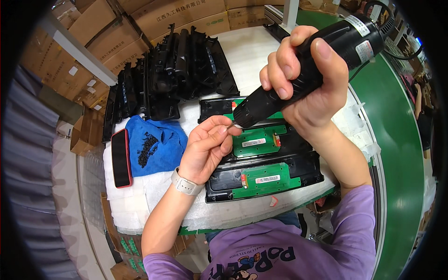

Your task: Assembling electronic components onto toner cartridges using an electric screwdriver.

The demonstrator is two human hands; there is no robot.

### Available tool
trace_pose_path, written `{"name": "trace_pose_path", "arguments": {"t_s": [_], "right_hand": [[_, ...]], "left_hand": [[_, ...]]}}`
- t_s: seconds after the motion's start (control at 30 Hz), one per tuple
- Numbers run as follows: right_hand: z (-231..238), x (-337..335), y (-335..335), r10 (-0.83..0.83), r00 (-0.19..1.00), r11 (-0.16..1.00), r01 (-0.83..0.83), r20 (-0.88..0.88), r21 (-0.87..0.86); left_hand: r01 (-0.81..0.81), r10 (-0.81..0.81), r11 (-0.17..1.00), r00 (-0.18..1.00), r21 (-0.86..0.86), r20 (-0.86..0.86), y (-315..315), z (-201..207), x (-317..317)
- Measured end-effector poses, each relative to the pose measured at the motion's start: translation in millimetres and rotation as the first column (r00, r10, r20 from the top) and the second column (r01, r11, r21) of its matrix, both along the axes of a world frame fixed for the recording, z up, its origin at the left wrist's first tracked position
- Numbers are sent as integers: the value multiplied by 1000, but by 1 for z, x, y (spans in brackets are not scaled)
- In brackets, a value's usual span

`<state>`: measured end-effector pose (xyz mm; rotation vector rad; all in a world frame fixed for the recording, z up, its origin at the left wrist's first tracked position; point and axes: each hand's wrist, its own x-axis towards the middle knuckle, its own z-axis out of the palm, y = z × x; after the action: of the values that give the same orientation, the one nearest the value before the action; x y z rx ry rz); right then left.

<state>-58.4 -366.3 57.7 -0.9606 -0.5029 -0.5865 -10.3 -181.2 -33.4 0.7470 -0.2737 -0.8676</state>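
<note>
My right hand (319, 100) is wrapped around a black electric screwdriver (261, 105), its nose angled down to the left. Thumb and fingers of my left hand (205, 149) pinch at the tip of its thin bit; whatever is between them is too small to make out. Under the tool lie black plastic panels (309, 170) carrying green circuit boards. The nearest circuit board (287, 184) and the middle circuit board (252, 136) show well, while the farthest is partly hidden by the screwdriver. Left of my left hand, small black screws (148, 148) are heaped on a blue cloth (170, 137).
A red-edged phone (122, 158) lies beside the cloth. Many black plastic housings (163, 74) stand packed at the back left, in front of cardboard boxes (179, 18). White foam sheeting (135, 205) covers the table. The screwdriver's cord (401, 57) trails off right, above a green surface (401, 163).
</note>
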Motion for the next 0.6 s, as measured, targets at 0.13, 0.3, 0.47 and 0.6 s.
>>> {"name": "trace_pose_path", "arguments": {"t_s": [0.13,0.3,0.47,0.6], "right_hand": [[4,1,0,60,996,981,-48,-59,189],[4,3,-9,46,985,986,-18,-167,164],[5,7,-16,76,979,980,-38,-191,195],[7,4,-19,109,980,981,-79,-167,176]], "left_hand": [[28,-28,1000,999,-10,26,1,0,-1],[42,-93,983,954,179,286,-1,5,-3],[-50,-73,958,910,282,407,-3,13,-6],[-142,-40,938,863,317,503,-6,13,0]]}}
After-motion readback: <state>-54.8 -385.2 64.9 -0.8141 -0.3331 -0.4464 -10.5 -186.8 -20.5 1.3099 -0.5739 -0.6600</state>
